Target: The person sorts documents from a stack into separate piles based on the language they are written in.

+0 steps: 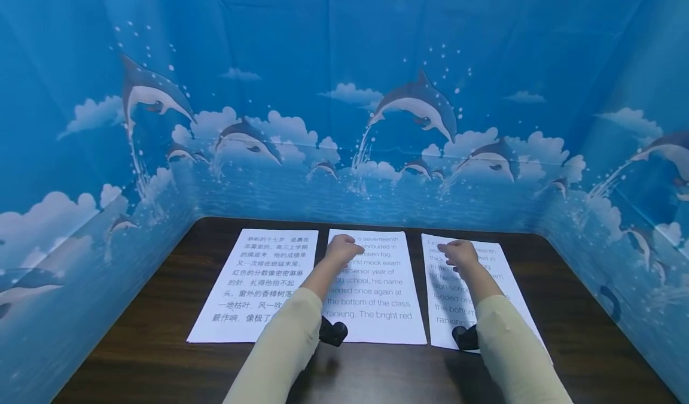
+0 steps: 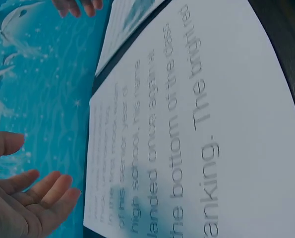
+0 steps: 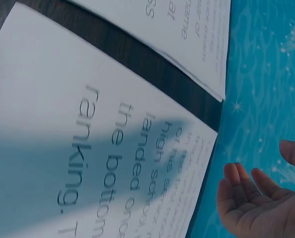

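My left hand point(image 1: 341, 251) hovers above the upper left part of the middle sheet of paper point(image 1: 377, 331), which carries large English print. In the left wrist view the fingers point(image 2: 52, 194) are loosely bent, with the thumb apart and nothing between them. My right hand point(image 1: 462, 255) hangs over the upper part of the right sheet of paper point(image 1: 517, 308), also printed in English and lying slightly turned. Seen from the right wrist, its fingers point(image 3: 244, 196) curve gently, thumb apart, and hold nothing. Both hands cast shadows on the paper.
A third sheet point(image 1: 226, 332), printed in Chinese characters, lies left of the middle one, partly behind the left sleeve point(image 1: 285, 344). All rest on a dark wooden table point(image 1: 145, 332). A blue dolphin-patterned cloth point(image 1: 301, 51) encloses the back and sides. Black camera mounts point(image 1: 334, 333) sit beneath the wrists.
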### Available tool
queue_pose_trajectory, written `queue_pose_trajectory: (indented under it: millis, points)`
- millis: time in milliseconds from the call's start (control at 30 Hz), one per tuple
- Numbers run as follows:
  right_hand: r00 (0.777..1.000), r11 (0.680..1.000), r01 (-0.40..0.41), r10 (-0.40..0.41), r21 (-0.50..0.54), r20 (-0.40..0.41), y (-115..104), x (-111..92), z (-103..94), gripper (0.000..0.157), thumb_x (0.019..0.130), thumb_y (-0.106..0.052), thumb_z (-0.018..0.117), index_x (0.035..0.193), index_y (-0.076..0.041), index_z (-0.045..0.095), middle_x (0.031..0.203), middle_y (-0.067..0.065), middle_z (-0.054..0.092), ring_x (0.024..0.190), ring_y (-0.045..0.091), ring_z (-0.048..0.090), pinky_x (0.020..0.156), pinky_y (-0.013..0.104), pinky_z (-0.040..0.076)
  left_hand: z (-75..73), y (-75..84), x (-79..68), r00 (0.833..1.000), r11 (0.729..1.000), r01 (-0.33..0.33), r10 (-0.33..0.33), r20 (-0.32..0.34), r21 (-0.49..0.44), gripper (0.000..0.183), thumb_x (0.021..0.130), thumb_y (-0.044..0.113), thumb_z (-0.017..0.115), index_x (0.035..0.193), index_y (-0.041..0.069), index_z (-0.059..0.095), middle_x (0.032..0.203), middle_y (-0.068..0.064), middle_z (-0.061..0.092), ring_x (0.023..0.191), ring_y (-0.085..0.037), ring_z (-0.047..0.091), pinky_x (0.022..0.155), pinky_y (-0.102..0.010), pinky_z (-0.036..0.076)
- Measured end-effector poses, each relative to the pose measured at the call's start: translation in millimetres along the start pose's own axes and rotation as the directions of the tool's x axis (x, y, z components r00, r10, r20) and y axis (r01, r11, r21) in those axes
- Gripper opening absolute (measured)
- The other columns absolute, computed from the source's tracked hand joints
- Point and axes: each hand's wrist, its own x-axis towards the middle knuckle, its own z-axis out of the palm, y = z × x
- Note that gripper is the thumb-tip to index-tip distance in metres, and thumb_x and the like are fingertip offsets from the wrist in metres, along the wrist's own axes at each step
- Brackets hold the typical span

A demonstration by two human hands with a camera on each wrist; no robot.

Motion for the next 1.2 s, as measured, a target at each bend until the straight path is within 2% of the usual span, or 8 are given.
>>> queue_pose_trajectory:
  millis: [133,267,400,600,700,800,1067,1200]
  points:
    - [0.998,1.0,-0.015,0.014,0.013,0.053,-28.9,-51.7,-0.3,0.054,0.093,-0.027,0.052,0.131,0.008,0.04,0.128,0.027,0.046,0.113,0.04,0.05,0.093,0.047,0.046,-10.9,-8.9,0.4,0.999,0.999,0.025,-0.025,-0.031,0.02,0.052,0.083,0.022,0.064,0.128,0.001,0.051,0.13,-0.019,0.051,0.119,-0.036,0.05,0.097,-0.045,0.045]
    - [0.998,0.999,-0.027,0.026,0.021,0.063,-36.6,-69.8,6.8,0.05,0.093,-0.025,0.051,0.13,0.007,0.042,0.124,0.026,0.049,0.111,0.037,0.052,0.091,0.044,0.047,-18.0,-20.5,2.3,0.999,0.999,0.024,-0.023,-0.047,0.025,0.051,0.083,0.021,0.063,0.127,-0.002,0.05,0.129,-0.021,0.052,0.118,-0.038,0.05,0.096,-0.047,0.045]
    - [0.996,0.999,-0.027,0.025,0.023,0.082,-32.2,-65.4,17.7,0.05,0.091,-0.027,0.053,0.128,0.006,0.044,0.123,0.025,0.05,0.109,0.035,0.053,0.086,0.043,0.048,-22.6,-30.6,5.4,0.998,0.999,0.032,-0.031,-0.062,0.021,0.051,0.084,0.019,0.062,0.127,-0.004,0.049,0.128,-0.023,0.052,0.118,-0.039,0.05,0.096,-0.049,0.046]
    - [0.997,1.0,-0.012,0.015,-0.027,0.08,3.6,-12.6,48.8,0.05,0.089,-0.036,0.058,0.123,0.0,0.05,0.117,0.018,0.056,0.101,0.029,0.057,0.074,0.036,0.05,-26.5,-40.6,5.6,0.995,0.996,0.073,-0.069,-0.078,0.051,0.051,0.083,0.019,0.063,0.125,-0.006,0.051,0.125,-0.023,0.053,0.114,-0.04,0.053,0.092,-0.049,0.048]
    - [0.996,1.0,-0.001,0.003,-0.029,0.087,15.7,1.4,60.8,0.051,0.089,-0.037,0.057,0.122,0.0,0.049,0.115,0.019,0.055,0.1,0.029,0.057,0.081,0.042,0.049,-27.8,-44.6,5.4,0.994,0.994,0.085,-0.08,-0.079,0.063,0.048,0.082,0.018,0.064,0.121,-0.007,0.053,0.122,-0.024,0.055,0.111,-0.04,0.055,0.09,-0.048,0.049]
    - [0.996,1.0,-0.008,0.01,-0.02,0.094,12.3,-7.6,64.0,0.05,0.089,-0.034,0.058,0.121,0.002,0.049,0.113,0.02,0.055,0.098,0.031,0.056,0.081,0.043,0.049,-28.7,-48.7,5.8,0.993,0.994,0.093,-0.087,-0.079,0.066,0.045,0.081,0.017,0.064,0.117,-0.008,0.054,0.119,-0.025,0.056,0.107,-0.04,0.056,0.088,-0.049,0.05]
    - [0.994,0.998,-0.059,0.063,-0.037,0.088,-22.1,-63.0,56.1,0.037,0.09,-0.021,0.057,0.118,0.004,0.053,0.107,0.018,0.057,0.089,0.025,0.059,0.075,0.034,0.051,-28.2,-59.0,6.4,0.991,0.992,0.11,-0.105,-0.083,0.056,0.036,0.08,0.017,0.065,0.108,-0.006,0.059,0.106,-0.02,0.06,0.094,-0.032,0.059,0.079,-0.042,0.052]
    - [0.995,0.998,-0.058,0.06,-0.024,0.083,-22.4,-62.5,59.1,0.038,0.09,-0.021,0.057,0.119,0.004,0.053,0.108,0.018,0.058,0.09,0.026,0.06,0.078,0.036,0.052,-28.9,-60.5,5.5,0.991,0.994,0.103,-0.099,-0.086,0.041,0.036,0.079,0.016,0.065,0.107,-0.006,0.059,0.107,-0.02,0.059,0.094,-0.032,0.059,0.078,-0.041,0.052]
